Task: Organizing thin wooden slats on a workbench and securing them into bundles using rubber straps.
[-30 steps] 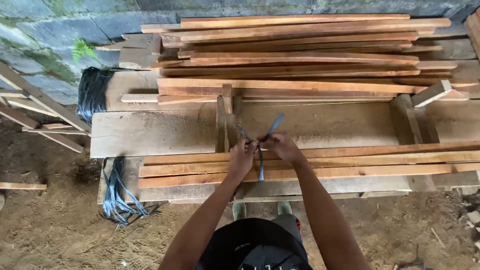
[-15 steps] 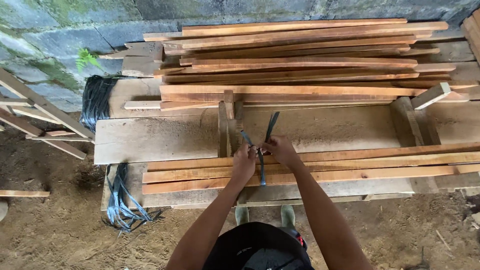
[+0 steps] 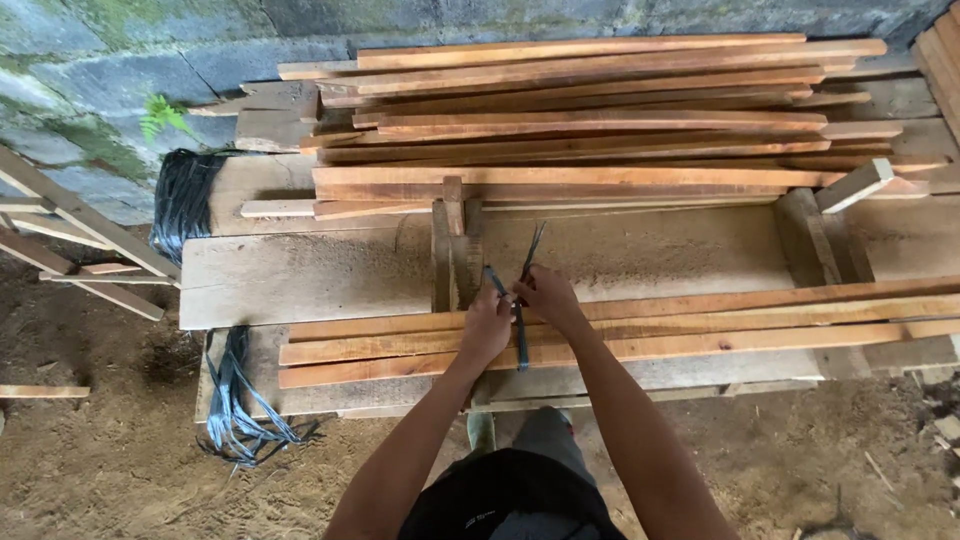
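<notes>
Viewing from above, I note left hand and right hand each pinching an end of thin dark plastic strap over bundled reddish-brown wooden slats on the bench.

The bare sawdusted plank of the worktop lies open to the right of the hands, up to an angled wooden block. Close on the left, an upright wooden stop blocks sideways passage beside the left hand. The near bundle of slats runs under both hands across the front edge. Behind, a tall stack of slats closes off the far side against the wall. Dark strapping hangs over the worktop's left end; more coils sit further back.
</notes>
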